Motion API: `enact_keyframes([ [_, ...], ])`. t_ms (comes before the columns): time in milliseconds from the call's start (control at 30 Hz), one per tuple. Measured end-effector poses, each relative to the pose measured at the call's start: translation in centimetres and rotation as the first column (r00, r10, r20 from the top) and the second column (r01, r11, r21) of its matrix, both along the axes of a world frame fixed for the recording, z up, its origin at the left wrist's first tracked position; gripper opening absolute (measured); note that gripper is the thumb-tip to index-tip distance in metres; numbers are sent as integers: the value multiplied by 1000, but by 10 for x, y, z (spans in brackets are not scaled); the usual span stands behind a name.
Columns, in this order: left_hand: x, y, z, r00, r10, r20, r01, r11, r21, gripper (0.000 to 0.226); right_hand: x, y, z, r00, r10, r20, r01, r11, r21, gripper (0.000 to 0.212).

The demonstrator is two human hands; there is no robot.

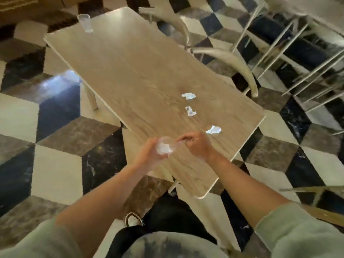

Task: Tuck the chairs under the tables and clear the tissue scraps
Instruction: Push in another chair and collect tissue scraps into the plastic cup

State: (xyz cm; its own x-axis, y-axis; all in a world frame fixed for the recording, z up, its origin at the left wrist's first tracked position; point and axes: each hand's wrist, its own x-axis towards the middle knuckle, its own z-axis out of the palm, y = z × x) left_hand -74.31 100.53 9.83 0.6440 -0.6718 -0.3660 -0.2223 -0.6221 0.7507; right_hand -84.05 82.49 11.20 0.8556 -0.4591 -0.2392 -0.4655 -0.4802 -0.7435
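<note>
Three white tissue scraps lie on the wooden table (130,71): one (189,95) farthest, one (190,111) in the middle, one (213,130) nearest my hands. My left hand (149,155) holds a clear plastic cup (165,147) with white tissue inside it. My right hand (197,145) is beside the cup, fingers curled with the fingertips at the cup's rim; whether it pinches anything is unclear. Two pale chairs (229,58) stand along the table's far right side, their curved backs near the table edge.
A second clear cup (85,23) stands at the table's far corner. More pale chair and table frames (297,53) crowd the upper right. Another wooden edge (316,190) shows at the right. The floor is checkered marble tile.
</note>
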Motion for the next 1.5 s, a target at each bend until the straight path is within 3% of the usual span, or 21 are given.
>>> enact_keyframes([
  [67, 39, -19, -4, 996, -76, 51, 76, 997, 5, 57, 3, -27, -6, 947, -321, -5, 320, 947, -35, 23],
  [133, 75, -42, -9, 984, -155, 88, 154, 988, 13, 61, 4, -55, -24, 837, -544, -59, 537, 838, -101, 9],
  [233, 125, -81, -20, 954, -275, 120, 276, 961, 6, 60, 10, -86, -54, 656, -729, -197, 707, 684, -178, 36],
  [300, 156, -106, -27, 930, -328, 164, 334, 943, -10, 57, 24, -99, -75, 634, -747, -200, 716, 665, -213, 38],
  [400, 201, -139, -31, 937, -303, 174, 309, 951, -10, 52, 65, -114, -89, 670, -718, -188, 688, 696, -207, 19],
  [500, 236, -165, -31, 929, -342, 144, 341, 940, 28, 49, 104, -112, -82, 718, -695, -40, 677, 710, -195, 23],
  [533, 242, -168, -30, 926, -350, 144, 349, 937, 34, 50, 113, -106, -80, 769, -639, -9, 626, 756, -193, 28],
  [633, 262, -181, -32, 921, -363, 139, 357, 932, 65, 57, 140, -107, -85, 866, -473, -161, 445, 877, -181, 30],
  [700, 284, -193, -35, 913, -386, 133, 382, 923, 58, 58, 164, -120, -85, 819, -523, -238, 483, 851, -209, 17],
  [767, 301, -202, -37, 914, -384, 133, 383, 923, 33, 59, 185, -133, -82, 778, -620, -100, 582, 771, -259, 13],
  [833, 323, -209, -41, 912, -385, 142, 388, 922, 8, 58, 208, -147, -81, 757, -653, -27, 622, 733, -274, 23],
  [900, 343, -208, -45, 904, -399, 157, 402, 916, 12, 57, 228, -150, -79, 774, -612, -161, 567, 783, -254, 30],
  [967, 363, -201, -47, 896, -414, 161, 419, 908, 4, 55, 247, -151, -76, 759, -600, -255, 555, 800, -228, 21],
  [1033, 387, -189, -47, 895, -417, 159, 425, 905, -14, 54, 278, -143, -63, 735, -654, -177, 636, 757, -154, 13],
  [1100, 412, -177, -44, 901, -399, 171, 410, 912, -29, 53, 321, -124, -39, 737, -672, -72, 668, 741, -68, 18],
  [1233, 483, -135, -31, 902, -397, 172, 411, 910, -52, 58, 437, -66, -10, 875, -483, -27, 483, 875, 21, 20],
  [1333, 546, -94, -24, 914, -356, 194, 372, 927, -54, 55, 524, -28, 1, 961, -256, -105, 250, 966, -71, 29],
  [1500, 653, -12, -19, 967, -223, 120, 225, 974, -8, 53, 655, 34, 29, 967, 113, -229, -129, 990, -59, 45],
])
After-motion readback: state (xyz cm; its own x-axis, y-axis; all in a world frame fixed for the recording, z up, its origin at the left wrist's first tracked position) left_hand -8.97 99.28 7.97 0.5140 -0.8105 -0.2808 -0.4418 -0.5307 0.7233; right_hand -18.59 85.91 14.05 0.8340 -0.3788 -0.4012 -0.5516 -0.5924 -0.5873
